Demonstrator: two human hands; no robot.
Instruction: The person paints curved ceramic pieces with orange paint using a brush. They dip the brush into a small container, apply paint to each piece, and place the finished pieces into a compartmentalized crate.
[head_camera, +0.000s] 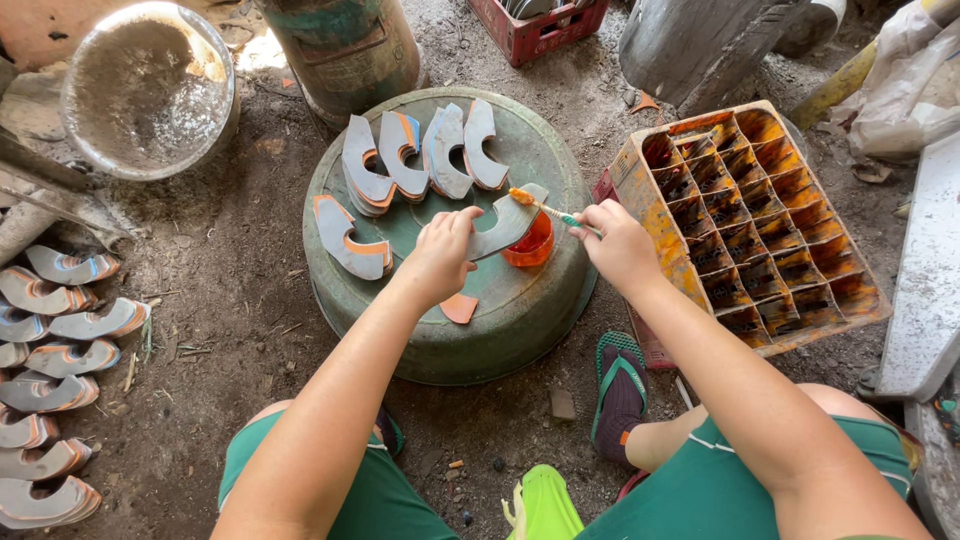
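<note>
A person's left hand (440, 252) pinches a curved grey sole piece (508, 222) by its lower end, fingers closed on it, holding it just above an upturned green metal basin (440, 330). The right hand (618, 243) grips a thin brush (545, 208) between pressed fingertips, its orange-loaded tip touching the piece's upper end. Directly beneath sits a small clear cup (530, 248) holding orange liquid. On the basin's flat bottom, four more curved pieces (420, 155) stand in an overlapping row, orange along their edges, with another one (350, 245) lying to the left and a small orange scrap (459, 307) near the wrist. To the right, a divided crate (760, 225) stained orange rests tilted on the dirt, its compartments empty as far as can be seen. Rows of finished pieces (55, 380) lie along the ground at left. A shiny metal bowl (148, 88) sits at upper left, a red crate (540, 28) at the top edge.
</note>
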